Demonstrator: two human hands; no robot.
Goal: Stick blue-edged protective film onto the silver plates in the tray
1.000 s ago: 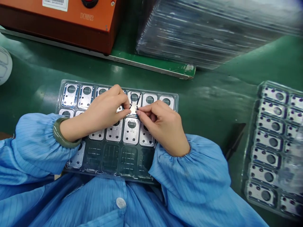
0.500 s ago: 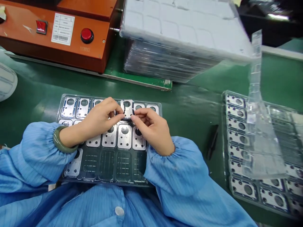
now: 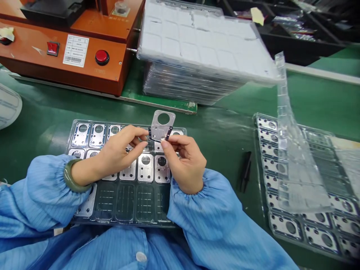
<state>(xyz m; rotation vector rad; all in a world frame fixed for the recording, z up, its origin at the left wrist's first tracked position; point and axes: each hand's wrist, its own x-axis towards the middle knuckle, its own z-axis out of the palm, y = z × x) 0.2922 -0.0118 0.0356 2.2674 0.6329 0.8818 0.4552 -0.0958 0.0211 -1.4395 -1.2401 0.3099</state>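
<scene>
Both hands hold a small metal plate [image 3: 162, 123] up above the tray. It has a round hole in its upper part and a dark strip along each side of its lower part. My left hand [image 3: 119, 150], with a green bangle on the wrist, pinches the plate's lower left edge. My right hand [image 3: 182, 161] grips the lower right edge between thumb and forefinger. Below them lies a plastic tray [image 3: 125, 208] with rows of similar metal plates, and my hands hide some of them. Its nearest pockets show dark and bare.
To the right lies a second plate-filled tray [image 3: 261, 157], its transparent film [image 3: 292, 150] peeled up. Black tweezers [image 3: 246, 172] lie on the green mat [image 3: 219, 123]. Behind stand an orange machine [image 3: 70, 56] and a stack of trays [image 3: 194, 82].
The metal plate has risen from the tray and now stands higher between my hands, with its holed end showing. The view has tilted upward, bringing more of the machine and the back rack into sight.
</scene>
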